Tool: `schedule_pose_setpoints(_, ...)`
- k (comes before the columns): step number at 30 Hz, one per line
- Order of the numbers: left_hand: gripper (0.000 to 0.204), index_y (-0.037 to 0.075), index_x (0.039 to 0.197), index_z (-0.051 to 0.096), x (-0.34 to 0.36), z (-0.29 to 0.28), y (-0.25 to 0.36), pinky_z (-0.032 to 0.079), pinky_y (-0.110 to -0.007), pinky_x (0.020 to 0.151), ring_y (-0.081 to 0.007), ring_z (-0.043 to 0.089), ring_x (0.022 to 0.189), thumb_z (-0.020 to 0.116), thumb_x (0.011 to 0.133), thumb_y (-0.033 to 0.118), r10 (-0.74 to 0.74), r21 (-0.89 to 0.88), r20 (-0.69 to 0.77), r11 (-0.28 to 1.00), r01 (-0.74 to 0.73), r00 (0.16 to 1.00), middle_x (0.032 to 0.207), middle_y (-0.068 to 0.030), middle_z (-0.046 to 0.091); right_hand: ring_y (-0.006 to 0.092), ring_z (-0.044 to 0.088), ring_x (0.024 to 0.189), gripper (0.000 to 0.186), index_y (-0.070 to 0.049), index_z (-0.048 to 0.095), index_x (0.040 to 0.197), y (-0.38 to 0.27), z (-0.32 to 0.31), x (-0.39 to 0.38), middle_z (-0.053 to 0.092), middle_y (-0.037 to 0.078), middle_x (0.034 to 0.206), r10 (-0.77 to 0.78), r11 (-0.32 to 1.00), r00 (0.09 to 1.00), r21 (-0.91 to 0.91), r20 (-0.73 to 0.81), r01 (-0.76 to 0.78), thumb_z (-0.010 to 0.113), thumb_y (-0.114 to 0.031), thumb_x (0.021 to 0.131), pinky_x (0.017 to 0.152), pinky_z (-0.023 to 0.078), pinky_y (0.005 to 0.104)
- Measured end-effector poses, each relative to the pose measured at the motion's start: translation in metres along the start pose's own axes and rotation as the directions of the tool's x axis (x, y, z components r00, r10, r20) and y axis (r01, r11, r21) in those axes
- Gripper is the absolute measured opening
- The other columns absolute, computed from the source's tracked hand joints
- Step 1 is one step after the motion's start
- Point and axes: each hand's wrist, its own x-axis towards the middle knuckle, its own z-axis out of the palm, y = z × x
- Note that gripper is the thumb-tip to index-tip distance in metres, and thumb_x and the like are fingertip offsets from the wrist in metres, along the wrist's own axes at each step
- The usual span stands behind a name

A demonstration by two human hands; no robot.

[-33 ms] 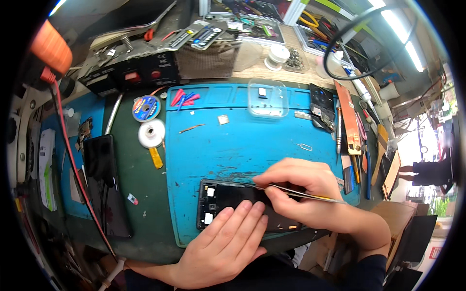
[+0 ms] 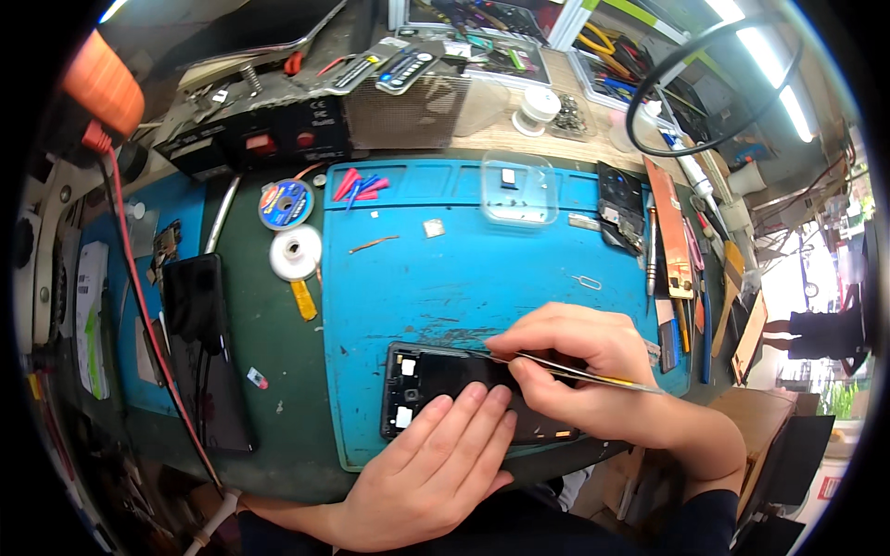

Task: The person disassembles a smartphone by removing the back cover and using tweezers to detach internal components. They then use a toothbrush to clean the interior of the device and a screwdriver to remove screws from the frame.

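On the blue work mat [image 2: 445, 287] lies an opened phone [image 2: 408, 371], a black frame with two small white patches and a camera opening at its left end. My left hand [image 2: 422, 473] rests across the phone with its fingers stretched out and side by side, covering part of it. Over the phone's far edge, my right hand [image 2: 584, 361] pinches slim metal tweezers [image 2: 612, 377] between thumb and fingers. Their tips are at the edge, largely hidden by my fingertips, and the back end sticks out past my wrist.
A clear plastic box [image 2: 519, 199] with small parts sits at the mat's far side. Beyond the left edge are a solder spool [image 2: 285, 204], a white reel [image 2: 295, 253] and a dark phone [image 2: 199, 352]. Screwdrivers and an orange-brown panel [image 2: 669, 227] line the right.
The whole view has shifted slightly, so everything on the bench appears a little further right. Both hands keep their places on the phone, and the tweezers stay in my right hand.
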Motion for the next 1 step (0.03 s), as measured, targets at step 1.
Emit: schedule_pose_setpoints(1,0.057,0.002,0.14,0.069,-0.0019,0.0057,-0.001,0.043,-0.047,0.122,-0.0332,0.062,0.14,0.068,0.101,0.044,0.015,0.013,-0.024,1.0,-0.015,1.0,0.146,-0.0165,0.068,0.0221,0.077,0.085,0.023,-0.005,0.081,0.115,-0.002,0.0021,0.0012,0.079,0.012,0.097,-0.003,1.0,1.0,-0.001,-0.007,0.003,0.076,-0.004,0.092,0.073,0.061,0.0329)
